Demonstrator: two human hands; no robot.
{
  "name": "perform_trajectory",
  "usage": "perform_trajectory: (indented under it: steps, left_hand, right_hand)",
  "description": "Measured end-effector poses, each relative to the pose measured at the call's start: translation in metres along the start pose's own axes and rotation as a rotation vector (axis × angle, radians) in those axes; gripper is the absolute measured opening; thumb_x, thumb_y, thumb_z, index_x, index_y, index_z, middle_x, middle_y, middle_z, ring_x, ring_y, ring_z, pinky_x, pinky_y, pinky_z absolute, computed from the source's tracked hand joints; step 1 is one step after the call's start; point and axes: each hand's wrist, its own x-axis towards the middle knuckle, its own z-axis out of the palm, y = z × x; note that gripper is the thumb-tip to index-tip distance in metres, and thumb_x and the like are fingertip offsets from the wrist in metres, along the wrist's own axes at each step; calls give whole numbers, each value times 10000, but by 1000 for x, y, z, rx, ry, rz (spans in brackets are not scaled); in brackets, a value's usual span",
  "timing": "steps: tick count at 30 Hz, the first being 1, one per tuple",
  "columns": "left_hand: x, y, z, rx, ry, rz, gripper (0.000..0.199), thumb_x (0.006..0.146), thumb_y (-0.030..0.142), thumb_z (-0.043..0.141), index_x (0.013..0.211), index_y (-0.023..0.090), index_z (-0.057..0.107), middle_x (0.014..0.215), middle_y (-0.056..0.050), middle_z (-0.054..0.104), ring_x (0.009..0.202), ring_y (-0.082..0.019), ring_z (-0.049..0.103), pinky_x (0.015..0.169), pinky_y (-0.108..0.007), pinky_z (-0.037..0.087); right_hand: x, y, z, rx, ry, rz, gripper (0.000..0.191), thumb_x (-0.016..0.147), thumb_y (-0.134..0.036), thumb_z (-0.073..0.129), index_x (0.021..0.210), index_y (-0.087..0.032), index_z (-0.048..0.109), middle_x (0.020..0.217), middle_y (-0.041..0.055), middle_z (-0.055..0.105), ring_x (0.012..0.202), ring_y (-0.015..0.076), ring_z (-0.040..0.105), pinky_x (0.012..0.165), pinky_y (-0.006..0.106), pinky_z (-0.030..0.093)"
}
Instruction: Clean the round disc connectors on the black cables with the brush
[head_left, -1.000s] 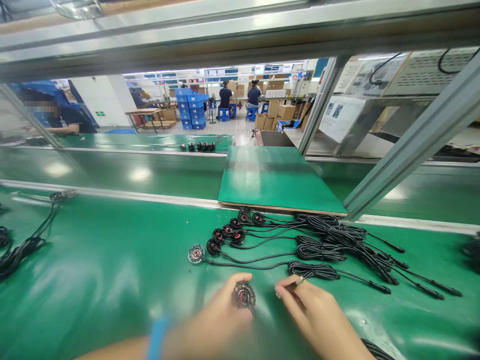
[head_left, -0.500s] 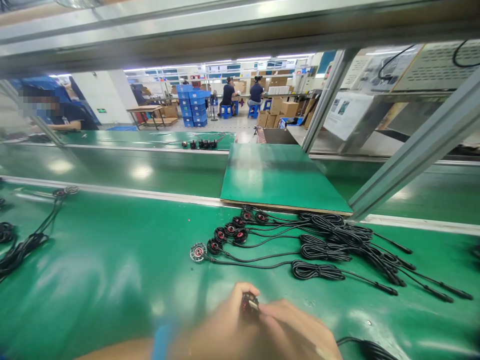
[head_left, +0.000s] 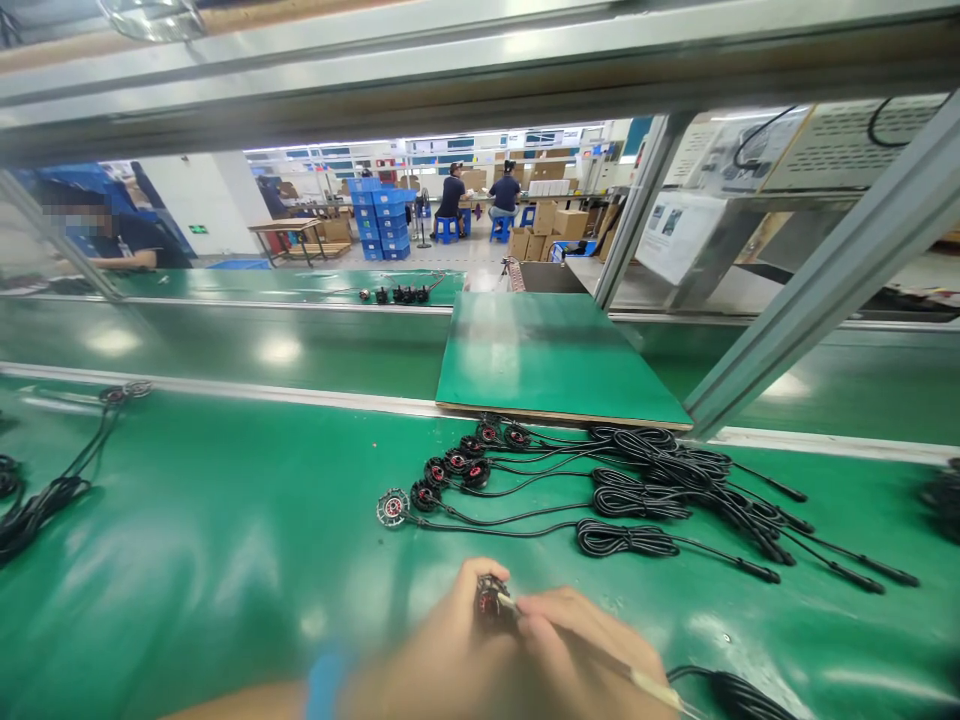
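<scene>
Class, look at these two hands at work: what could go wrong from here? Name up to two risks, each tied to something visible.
1. The thin tool in the right hand points at the black-and-red round part held in the left hand; a slip might scratch the part or poke that hand.
2. The black cable beside the right hand could snag.

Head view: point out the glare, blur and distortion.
Head view: pale glare streaks the green tabletop, and two bright spots sit on the green strip behind it; head view: the left hand and blue wristband are soft with blur, while the coiled cables look sharper; head view: the metal post at right slants, perhaps from wide-angle distortion.
</scene>
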Motion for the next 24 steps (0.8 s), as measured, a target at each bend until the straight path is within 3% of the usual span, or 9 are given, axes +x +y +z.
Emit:
perform_trajectory:
  steps: [7, 12, 16, 24]
  left_hand:
    - [1, -1, -1, 44, -16, -127, 441, 885, 322, 577, 1240, 197, 347, 1029, -59, 578, 1000, -212, 535, 917, -336, 399]
    - [0, -4, -2, 31, -48, -3, 406, 891, 377, 590, 1222, 218, 416, 1057, -60, 573, 998, -222, 533, 896, -328, 408]
    - [-2, -1, -5, 36, -107, 24, 435, 875, 423, 617, 1210, 220, 429, 1017, -52, 557, 907, -204, 537, 819, -311, 417]
    - [-1, 4, -6, 55, -161, -28, 468, 831, 375, 671, 1165, 216, 384, 1059, -59, 510, 879, -171, 512, 842, -313, 409]
  right_hand:
    - [-5, 11, 15, -76, 6, -84, 185, 981, -264, 477, 1062, -281, 643, 742, 5, 690, 531, 143, 653, 536, 203, 573]
    - [-4, 7, 12, -103, -25, -44, 154, 951, -211, 501, 998, -260, 640, 781, 9, 698, 610, 149, 684, 606, 205, 580]
    - [-8, 5, 6, -21, 45, -71, 140, 931, -240, 536, 1011, -284, 642, 714, -12, 687, 549, 141, 661, 540, 197, 554]
    - [-21, 29, 35, -113, -59, -51, 230, 943, -349, 514, 783, -298, 671, 545, -18, 632, 447, 155, 604, 468, 243, 534]
